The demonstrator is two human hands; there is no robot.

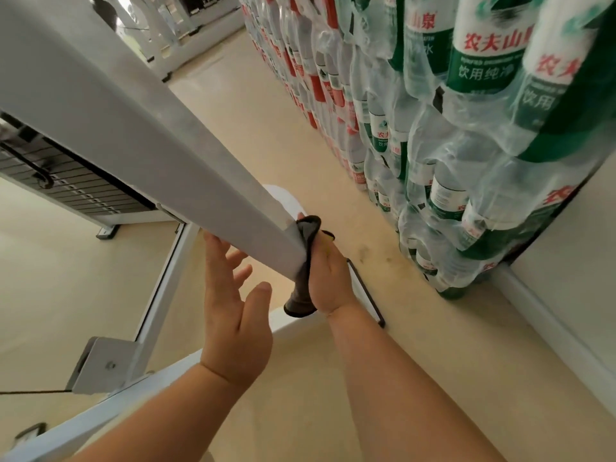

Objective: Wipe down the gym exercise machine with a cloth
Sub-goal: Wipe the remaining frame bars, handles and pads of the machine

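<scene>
Low on the white machine beam [166, 168], the right hand [330, 278] squeezed the dark cloth [301, 295], the left hand [233, 315] spread open; rubbing hard should clean best

Head-worn view looks steeply down, close along the machine beam [150, 128].

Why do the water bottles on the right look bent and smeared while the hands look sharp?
Head view: the wide-angle lens bows the stacked water bottles toward the frame's edge; the nearest ones are blurred, while the right hand and dark cloth sit mid-frame, fairly crisp.
</scene>
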